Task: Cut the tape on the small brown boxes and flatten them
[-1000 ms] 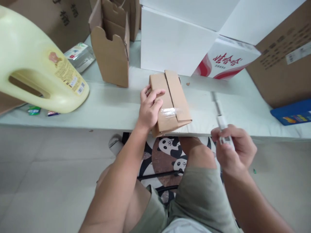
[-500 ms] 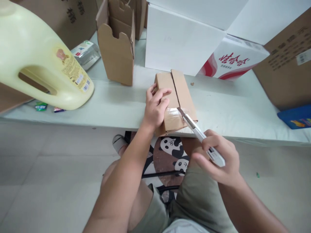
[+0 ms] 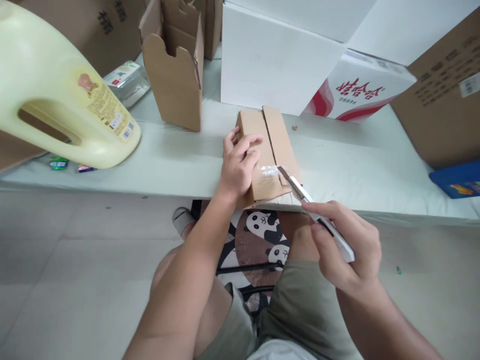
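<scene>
A small brown cardboard box (image 3: 279, 140) lies at the near edge of the pale table (image 3: 180, 160), its flaps closed with a strip of clear tape. My left hand (image 3: 238, 162) presses flat on the box's left side, fingers spread. My right hand (image 3: 347, 245) grips a white utility knife (image 3: 318, 217). The knife's blade tip touches the tape on the box top, near the flap seam.
A big pale yellow jug (image 3: 60, 95) lies on the left of the table. An open brown carton (image 3: 176, 70) stands behind, beside a white box (image 3: 277, 60) and a red-printed box (image 3: 360, 90). A large brown carton (image 3: 438, 90) and a blue pack (image 3: 457, 180) sit right.
My right hand lifted the knife from the table edge, swung it left and set its blade on the taped seam. My left hand stayed on the box.
</scene>
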`<state>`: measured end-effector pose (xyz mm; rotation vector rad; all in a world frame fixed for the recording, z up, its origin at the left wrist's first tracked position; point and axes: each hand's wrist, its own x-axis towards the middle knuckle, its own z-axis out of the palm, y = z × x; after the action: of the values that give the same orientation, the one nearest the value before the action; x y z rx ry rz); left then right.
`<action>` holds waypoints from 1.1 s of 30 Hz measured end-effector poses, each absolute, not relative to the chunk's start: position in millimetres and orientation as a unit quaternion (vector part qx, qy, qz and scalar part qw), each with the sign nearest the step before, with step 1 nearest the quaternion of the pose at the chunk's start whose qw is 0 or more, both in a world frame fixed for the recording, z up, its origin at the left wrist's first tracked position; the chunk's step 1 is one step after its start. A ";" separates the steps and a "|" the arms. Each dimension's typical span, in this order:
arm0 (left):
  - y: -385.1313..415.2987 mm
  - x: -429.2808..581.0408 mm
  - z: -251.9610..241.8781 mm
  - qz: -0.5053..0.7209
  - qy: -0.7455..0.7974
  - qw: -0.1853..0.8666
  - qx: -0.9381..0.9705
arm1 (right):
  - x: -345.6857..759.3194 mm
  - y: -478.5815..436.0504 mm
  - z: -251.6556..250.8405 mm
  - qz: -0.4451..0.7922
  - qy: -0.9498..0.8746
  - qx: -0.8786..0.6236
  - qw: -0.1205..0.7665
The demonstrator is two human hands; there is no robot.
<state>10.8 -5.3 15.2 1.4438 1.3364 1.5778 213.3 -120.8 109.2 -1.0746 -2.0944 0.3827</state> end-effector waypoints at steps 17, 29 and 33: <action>-10.1 15.5 17.6 0.571 0.575 0.237 0.535 | 227.8 -105.6 120.9 0.253 -0.815 -0.384 0.352; -39.9 96.8 25.7 0.555 0.652 0.180 0.484 | 314.0 -80.6 124.4 0.371 -0.813 -0.307 0.328; -42.4 118.2 27.0 0.546 0.648 0.205 0.490 | 334.1 -79.2 128.4 0.333 -0.830 -0.311 0.320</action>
<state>118.2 -42.4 27.0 1.3670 1.8060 1.5225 334.1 -79.2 128.4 -0.8185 -2.1827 0.8764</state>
